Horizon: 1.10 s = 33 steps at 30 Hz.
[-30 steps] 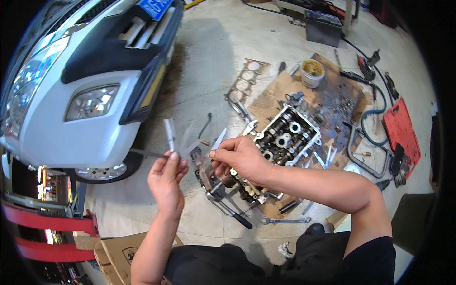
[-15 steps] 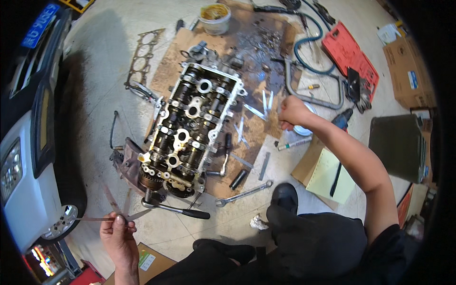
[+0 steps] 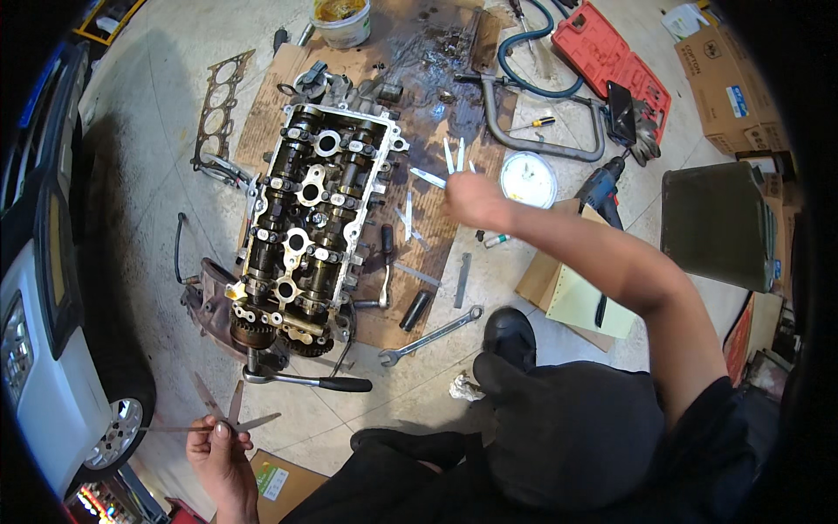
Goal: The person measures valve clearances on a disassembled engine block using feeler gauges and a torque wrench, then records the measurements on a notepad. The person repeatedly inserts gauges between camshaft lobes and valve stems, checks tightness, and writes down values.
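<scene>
In my left hand is a feeler gauge, pinched at its pivot with several thin blades fanned out, near the lower left. My right hand reaches out over the cardboard, back of the hand up, fingers hidden beneath it. Pale blades of a second fanned feeler gauge show from under that hand; whether the fingers grip it is hidden. More thin blades lie crossed just left of it. An engine cylinder head with camshafts exposed sits left of my right hand, a ratchet at its near end.
On the cardboard lie a small ratchet and a black socket. A combination wrench lies nearer my feet. Right are a white lid, a drill and a notepad. A car stands left.
My right hand has moved left, onto the fanned blades on the cardboard. My left hand still holds its feeler gauge. The whole view has shifted, with the scene now further left and up.
</scene>
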Each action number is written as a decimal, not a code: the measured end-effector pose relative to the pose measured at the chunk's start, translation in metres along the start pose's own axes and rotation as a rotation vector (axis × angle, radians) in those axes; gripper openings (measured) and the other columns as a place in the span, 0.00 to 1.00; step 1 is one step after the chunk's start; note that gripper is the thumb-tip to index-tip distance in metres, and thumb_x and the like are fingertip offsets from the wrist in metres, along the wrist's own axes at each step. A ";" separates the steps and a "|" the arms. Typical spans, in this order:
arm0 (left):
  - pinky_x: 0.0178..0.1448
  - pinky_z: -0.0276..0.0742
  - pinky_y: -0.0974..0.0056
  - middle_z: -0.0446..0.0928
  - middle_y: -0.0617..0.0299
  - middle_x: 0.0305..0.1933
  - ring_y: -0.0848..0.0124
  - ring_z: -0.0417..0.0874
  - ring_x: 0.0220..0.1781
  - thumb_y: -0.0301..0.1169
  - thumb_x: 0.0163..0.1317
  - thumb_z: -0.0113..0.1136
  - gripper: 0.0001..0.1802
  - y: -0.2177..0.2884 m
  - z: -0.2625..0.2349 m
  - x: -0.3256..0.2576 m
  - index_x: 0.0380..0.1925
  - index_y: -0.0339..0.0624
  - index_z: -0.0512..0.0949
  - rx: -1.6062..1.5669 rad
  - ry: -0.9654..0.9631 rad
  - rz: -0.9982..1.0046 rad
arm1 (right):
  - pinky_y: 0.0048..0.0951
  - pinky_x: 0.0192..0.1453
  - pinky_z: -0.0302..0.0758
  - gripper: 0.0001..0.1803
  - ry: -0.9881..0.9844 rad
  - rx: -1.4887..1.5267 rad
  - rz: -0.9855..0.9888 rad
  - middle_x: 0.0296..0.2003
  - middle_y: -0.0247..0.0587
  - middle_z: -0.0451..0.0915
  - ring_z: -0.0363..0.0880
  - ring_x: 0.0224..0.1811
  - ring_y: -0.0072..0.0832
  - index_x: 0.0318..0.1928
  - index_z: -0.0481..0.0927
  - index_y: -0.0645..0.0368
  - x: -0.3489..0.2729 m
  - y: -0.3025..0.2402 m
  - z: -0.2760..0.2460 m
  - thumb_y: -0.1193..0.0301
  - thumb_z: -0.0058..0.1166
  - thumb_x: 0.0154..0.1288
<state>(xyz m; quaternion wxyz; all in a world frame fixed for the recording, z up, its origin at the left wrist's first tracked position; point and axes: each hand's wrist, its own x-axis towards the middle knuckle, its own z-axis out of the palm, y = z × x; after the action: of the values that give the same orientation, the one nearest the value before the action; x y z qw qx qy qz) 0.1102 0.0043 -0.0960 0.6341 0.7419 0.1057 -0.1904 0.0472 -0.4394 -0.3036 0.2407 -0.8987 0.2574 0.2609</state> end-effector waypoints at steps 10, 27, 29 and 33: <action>0.29 0.73 0.72 0.77 0.59 0.30 0.76 0.74 0.22 0.23 0.65 0.56 0.05 0.042 -0.005 -0.077 0.40 0.38 0.74 -0.092 0.031 -0.071 | 0.39 0.49 0.78 0.09 0.262 -0.045 -0.196 0.36 0.50 0.83 0.82 0.44 0.42 0.32 0.84 0.61 0.015 -0.069 0.036 0.75 0.51 0.50; 0.37 0.72 0.72 0.77 0.65 0.39 0.76 0.76 0.34 0.28 0.65 0.58 0.10 0.049 -0.032 -0.056 0.45 0.44 0.73 -0.257 -0.080 0.232 | 0.41 0.40 0.80 0.07 0.057 -0.153 -0.336 0.30 0.54 0.82 0.84 0.36 0.46 0.28 0.82 0.64 -0.052 -0.074 0.089 0.79 0.53 0.46; 0.36 0.71 0.76 0.75 0.67 0.38 0.79 0.75 0.32 0.27 0.67 0.55 0.09 0.043 -0.032 -0.054 0.46 0.44 0.71 -0.268 -0.013 0.219 | 0.42 0.40 0.80 0.07 0.040 -0.133 -0.386 0.31 0.55 0.82 0.83 0.37 0.47 0.29 0.82 0.64 -0.049 -0.068 0.092 0.79 0.53 0.46; 0.34 0.70 0.74 0.72 0.66 0.36 0.79 0.75 0.31 0.26 0.67 0.55 0.09 0.039 -0.033 -0.048 0.46 0.43 0.71 -0.286 0.079 0.137 | 0.47 0.40 0.77 0.09 0.116 0.021 -0.331 0.28 0.56 0.80 0.81 0.35 0.50 0.33 0.79 0.64 -0.029 -0.052 0.113 0.75 0.53 0.48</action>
<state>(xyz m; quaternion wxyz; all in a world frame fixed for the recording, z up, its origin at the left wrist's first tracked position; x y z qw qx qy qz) 0.0871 0.0340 -0.0370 0.7403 0.6563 0.1056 -0.1005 0.0172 -0.3264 -0.3553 0.2746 -0.9398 0.1222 0.1625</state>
